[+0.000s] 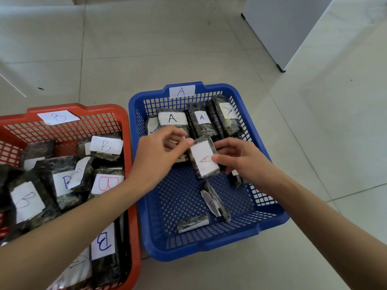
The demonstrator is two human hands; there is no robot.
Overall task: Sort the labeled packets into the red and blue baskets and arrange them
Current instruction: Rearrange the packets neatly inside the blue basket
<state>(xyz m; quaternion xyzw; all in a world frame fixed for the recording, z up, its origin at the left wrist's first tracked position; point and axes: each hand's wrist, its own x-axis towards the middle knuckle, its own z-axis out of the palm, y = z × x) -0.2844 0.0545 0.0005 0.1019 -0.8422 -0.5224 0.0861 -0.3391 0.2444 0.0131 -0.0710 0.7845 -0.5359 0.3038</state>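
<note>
1. The pale tiled floor [167,49] carries two mesh baskets, which sit just beside each other.
2. The blue basket [188,250] is on the right, with a paper label [181,91] reading A on its far rim.
3. The red basket [83,107] is on the left. Its far rim bears a paper tag [58,117] reading B, and it is crowded with dark packets marked B [104,147], lying at mixed angles.
4. The left hand [159,155] reaches over the blue basket. Its thumb and curled fingers pinch the upper left corner of the held packet [204,160].
5. The right hand [243,162] grips the same packet from the right, with the thumb pressed on the white label and the fingers curled behind it.
6. The held packet is dark with a white label marked A. It is tilted and sits above the middle of the blue basket.
7. A row of packets marked A [202,120] stands against the far wall of the blue basket.
8. Two loose packets [215,201] lie on the blue basket's floor, nearer the person.
</note>
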